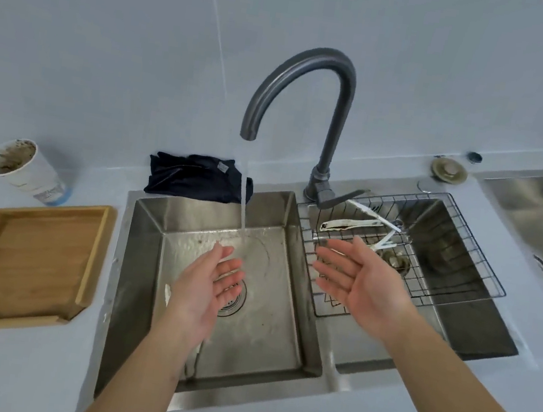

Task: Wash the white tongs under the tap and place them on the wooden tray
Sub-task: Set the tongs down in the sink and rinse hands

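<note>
White tongs (360, 225) lie in a wire rack (481, 278) set over the right sink basin, smeared with dirt. The grey tap (339, 111) runs a stream of water into the left basin (268, 326). My left hand (207, 287) hovers palm up over the left basin's drain, fingers straight, holding nothing. My right hand (354, 275) is open, palm up, over the rack just in front of the tongs, not touching them. The wooden tray (91, 251) sits on the counter left of the sink.
A dirty paper cup (22, 169) lies behind the tray. A dark cloth (194, 176) rests at the sink's back edge. A drain plug (449, 170) sits on the counter at back right. Another steel basin (539, 206) lies at far right.
</note>
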Motion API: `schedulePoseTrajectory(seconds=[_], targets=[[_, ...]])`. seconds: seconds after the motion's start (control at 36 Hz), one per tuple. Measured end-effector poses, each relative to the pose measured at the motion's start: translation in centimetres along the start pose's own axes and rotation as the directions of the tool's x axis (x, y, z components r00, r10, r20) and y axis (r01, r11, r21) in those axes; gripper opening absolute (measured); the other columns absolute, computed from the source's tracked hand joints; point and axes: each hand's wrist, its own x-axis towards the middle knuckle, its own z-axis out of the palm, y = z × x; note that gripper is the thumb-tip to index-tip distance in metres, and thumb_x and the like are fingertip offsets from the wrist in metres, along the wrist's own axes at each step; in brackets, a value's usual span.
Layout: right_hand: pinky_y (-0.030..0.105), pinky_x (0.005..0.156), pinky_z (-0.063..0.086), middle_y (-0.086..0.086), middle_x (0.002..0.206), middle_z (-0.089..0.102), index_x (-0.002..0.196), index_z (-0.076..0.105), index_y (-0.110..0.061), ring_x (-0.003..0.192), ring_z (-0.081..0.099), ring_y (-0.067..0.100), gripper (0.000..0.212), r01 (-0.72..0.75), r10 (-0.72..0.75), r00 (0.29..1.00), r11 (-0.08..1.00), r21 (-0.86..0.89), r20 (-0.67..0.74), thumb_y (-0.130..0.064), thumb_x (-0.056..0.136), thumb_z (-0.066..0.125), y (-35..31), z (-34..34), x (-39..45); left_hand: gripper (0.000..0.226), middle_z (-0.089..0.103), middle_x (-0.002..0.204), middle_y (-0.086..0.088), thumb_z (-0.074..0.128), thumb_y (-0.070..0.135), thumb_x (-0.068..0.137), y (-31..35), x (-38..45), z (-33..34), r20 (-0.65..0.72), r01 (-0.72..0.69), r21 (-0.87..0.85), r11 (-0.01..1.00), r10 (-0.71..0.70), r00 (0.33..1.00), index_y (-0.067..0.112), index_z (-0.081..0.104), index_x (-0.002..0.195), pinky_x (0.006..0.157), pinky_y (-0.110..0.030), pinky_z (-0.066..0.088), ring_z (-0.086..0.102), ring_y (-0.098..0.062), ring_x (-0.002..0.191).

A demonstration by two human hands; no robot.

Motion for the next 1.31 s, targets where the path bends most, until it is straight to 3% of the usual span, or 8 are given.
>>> schedulePoseTrajectory(seconds=[0.22,0.47,0.69,0.86,1.0,1.11,1.22,1.31], targets=[[0.041,0.086,0.056,0.009,0.111,0.077,0.118,0.067,-0.011,0.104,0.073,0.028,0.040,0.007,-0.006,0.999,1.000,0.020,-0.033,-0.039,0.105,0.043,-3.3,-5.9,1.2,0.024,0.073,0.096,-0.004,0.055,0.033,0.101,-1.4,-0.5,6.4,-0.023,-0.004,0.046,0.999,0.005,1.000,0.015,0.069,0.108,0.079,-0.035,0.054,0.069,-0.020,0.088],[0.038,0.078,0.056,0.008,0.107,0.078,0.117,0.067,-0.010,0.097,0.075,0.026,0.039,-0.001,0.004,0.996,0.999,0.036,-0.089,-0.039,0.105,0.043,-5.4,-12.0,4.1,0.021,0.072,0.092,-0.006,0.056,0.028,0.101,-3.6,0.0,11.7,-0.030,0.011,0.111,0.994,-0.007,1.000,0.013,0.069,0.107,0.080,-0.036,0.053,0.067,-0.020,0.082],[0.039,0.080,0.057,0.011,0.111,0.076,0.121,0.066,-0.008,0.102,0.073,0.028,0.040,-0.016,0.026,0.992,0.997,0.081,-0.125,-0.039,0.104,0.046,-6.5,-16.0,7.2,0.019,0.071,0.096,-0.008,0.060,0.021,0.099,-4.4,1.6,15.1,-0.007,0.023,0.231,0.973,-0.022,1.000,0.010,0.067,0.112,0.077,-0.034,0.055,0.065,-0.022,0.086],[0.040,0.081,0.058,0.011,0.109,0.077,0.117,0.067,-0.008,0.101,0.073,0.028,0.039,-0.030,0.041,0.990,0.996,0.082,-0.132,-0.038,0.104,0.046,-7.2,-17.9,9.9,0.011,0.072,0.096,-0.009,0.065,0.019,0.096,-5.4,3.6,17.3,-0.003,0.006,0.386,0.922,-0.005,1.000,0.012,0.071,0.102,0.078,-0.033,0.056,0.067,-0.021,0.085],[0.035,0.073,0.057,0.012,0.113,0.074,0.120,0.065,-0.008,0.100,0.072,0.028,0.038,-0.069,0.073,0.990,0.997,0.040,-0.123,-0.037,0.104,0.046,-7.8,-18.8,12.3,0.009,0.075,0.093,-0.013,0.067,0.017,0.094,-6.2,5.3,19.2,0.053,-0.082,0.640,0.764,0.063,0.997,0.021,0.074,0.090,0.079,-0.035,0.060,0.068,-0.020,0.083],[0.037,0.079,0.057,0.015,0.115,0.071,0.121,0.064,-0.009,0.105,0.069,0.029,0.030,-0.086,0.077,0.989,0.994,-0.066,-0.129,-0.029,0.103,0.051,-8.3,-19.3,14.0,0.007,0.074,0.092,0.007,0.069,0.026,0.091,-7.1,6.8,20.1,0.119,-0.140,0.814,0.563,0.074,0.990,0.033,0.070,0.089,0.086,-0.034,0.059,0.070,-0.010,0.088],[0.043,0.095,0.056,0.015,0.107,0.070,0.110,0.068,-0.012,0.098,0.067,0.027,0.014,-0.053,0.021,0.991,0.970,-0.238,-0.135,-0.013,0.098,0.061,-8.4,-19.9,15.6,0.009,0.069,0.096,0.014,0.069,0.029,0.091,-8.1,8.4,20.6,0.174,-0.197,0.920,0.339,0.096,0.980,0.029,0.071,0.100,0.073,-0.013,0.047,0.063,0.001,0.086],[0.038,0.086,0.059,0.010,0.108,0.070,0.121,0.067,-0.010,0.088,0.065,0.019,0.026,-0.012,-0.056,0.989,0.893,-0.449,-0.138,-0.011,0.095,0.064,-8.1,-20.6,17.2,0.022,0.070,0.100,0.007,0.069,0.027,0.091,-8.7,9.5,21.2,0.184,-0.209,0.942,0.262,0.117,0.976,0.020,0.071,0.111,0.066,-0.015,0.048,0.064,-0.005,0.083]])
